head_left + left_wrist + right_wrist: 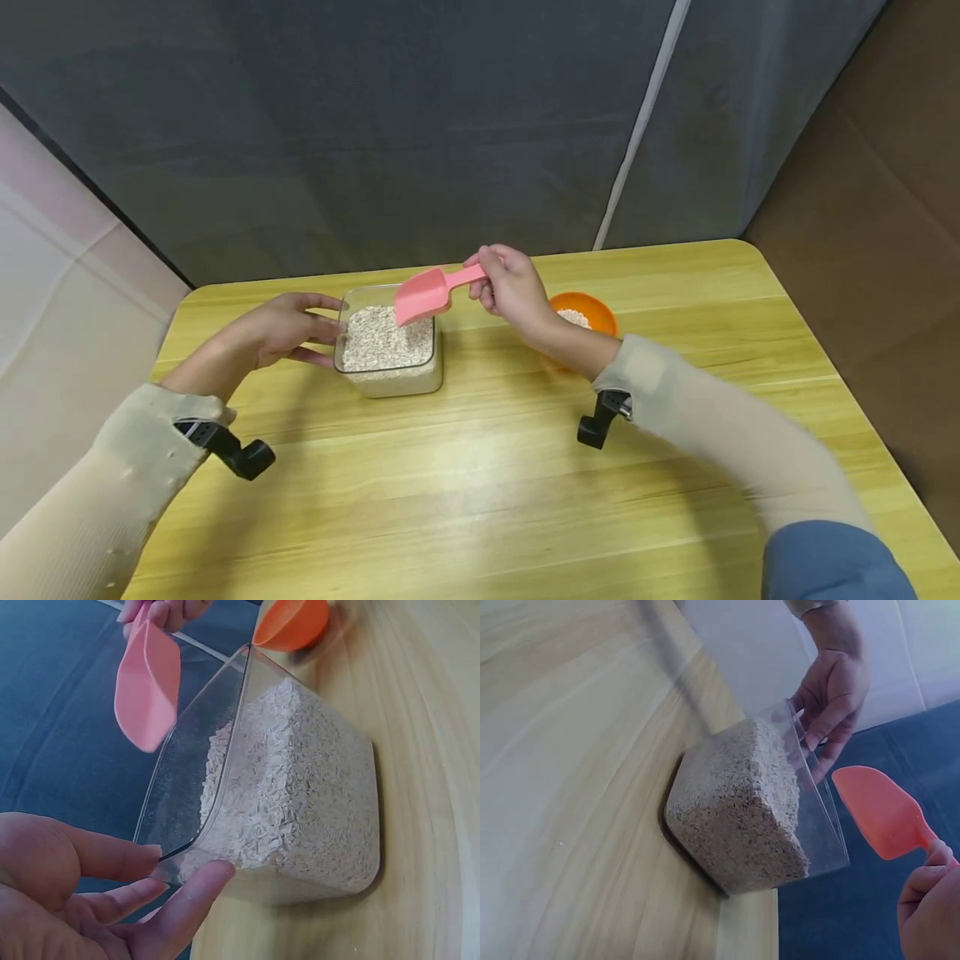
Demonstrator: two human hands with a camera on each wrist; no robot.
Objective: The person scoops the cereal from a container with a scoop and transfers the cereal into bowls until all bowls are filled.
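Looking over the tub (pixel 390 350), I find no brand, label or writing that I can read on anything in view. It is a clear, square plastic box with rounded corners, packed almost to the rim with pale, flaky oats (pixel 384 337), and it stands on a smooth yellow table (pixel 487 467) with a streaked wood grain. At the tub's left wall my left hand (pixel 288 329) rests with fingers straight and slightly spread, their tips touching the clear plastic; the wrist view shows the fingertips (pixel 214 874) against the lower corner. Just above the tub's far right corner hangs a pink scoop (pixel 423 293), matte plastic, with a flat shovel-shaped bowl and a short handle; whether it carries any oats I cannot tell. My right hand (pixel 510 287) is clamped on that handle, fingers curled round it, to the right of the tub and above the table. Farther right of the tub, partly hidden behind that wrist, sits a small round orange bowl (pixel 592 308), glossy, with a little heap of oats in it. Behind the tub hangs a dark grey cloth (pixel 420 125) with a white seam.
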